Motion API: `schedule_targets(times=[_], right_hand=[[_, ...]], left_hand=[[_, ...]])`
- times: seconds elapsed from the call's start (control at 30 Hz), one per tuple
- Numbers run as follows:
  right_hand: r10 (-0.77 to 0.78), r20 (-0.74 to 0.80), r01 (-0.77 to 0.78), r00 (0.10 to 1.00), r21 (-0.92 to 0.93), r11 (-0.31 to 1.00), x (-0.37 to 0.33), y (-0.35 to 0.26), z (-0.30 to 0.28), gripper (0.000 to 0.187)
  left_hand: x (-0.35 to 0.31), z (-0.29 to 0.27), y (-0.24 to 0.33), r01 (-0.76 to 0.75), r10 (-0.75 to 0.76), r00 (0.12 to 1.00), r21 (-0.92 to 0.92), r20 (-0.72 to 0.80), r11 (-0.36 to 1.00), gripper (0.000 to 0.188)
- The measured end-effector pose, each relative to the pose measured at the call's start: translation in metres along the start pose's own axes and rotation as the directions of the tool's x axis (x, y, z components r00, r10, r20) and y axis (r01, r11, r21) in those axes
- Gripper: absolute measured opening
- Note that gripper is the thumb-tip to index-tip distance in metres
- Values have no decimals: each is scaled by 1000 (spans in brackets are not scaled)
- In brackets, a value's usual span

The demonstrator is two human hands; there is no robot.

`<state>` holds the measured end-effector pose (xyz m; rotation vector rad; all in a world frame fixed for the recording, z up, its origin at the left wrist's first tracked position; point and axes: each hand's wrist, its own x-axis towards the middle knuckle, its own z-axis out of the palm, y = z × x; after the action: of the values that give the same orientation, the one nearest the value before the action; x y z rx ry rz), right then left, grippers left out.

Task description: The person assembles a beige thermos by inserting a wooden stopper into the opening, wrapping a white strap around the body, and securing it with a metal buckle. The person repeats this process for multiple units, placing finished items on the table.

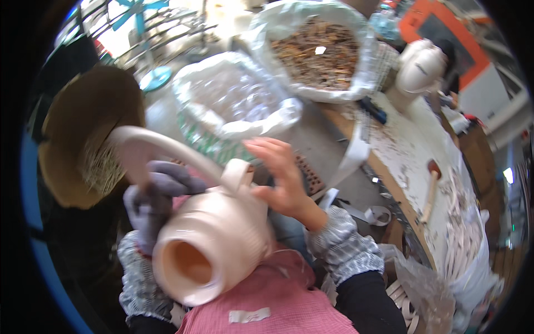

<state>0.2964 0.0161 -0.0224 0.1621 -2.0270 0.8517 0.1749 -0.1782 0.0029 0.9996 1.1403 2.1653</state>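
My right hand (281, 178), bare and with fingers spread, presses flat against the shoulder of the pale ribbed clay jug (214, 242) at lower centre of the frame, while my left hand (153, 203) in a grey-purple glove curls around its long arched handle (167, 147), fingertips hidden behind the clay. The jug lies on my pink apron (278, 309), its open mouth facing me and its far side out of sight. Beyond, at upper centre, blurred plastic sacks (239, 100) hold contents I can't identify.
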Motion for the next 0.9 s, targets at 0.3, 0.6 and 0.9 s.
schedule_targets(times=[0.3,0.6,0.9], right_hand=[[329,-584,-451,742,-73,890,-52,28,-270,49],[-311,-703,-616,639,-710,341,-84,35,-445,66],[366,-66,-217,928,-896,388,-56,165,-282,39]], left_hand=[[92,10,0,-156,-80,766,305,637,940,36],[60,-43,-60,308,-555,766,572,325,760,28],[-138,-304,-109,429,-66,897,823,-438,373,22]])
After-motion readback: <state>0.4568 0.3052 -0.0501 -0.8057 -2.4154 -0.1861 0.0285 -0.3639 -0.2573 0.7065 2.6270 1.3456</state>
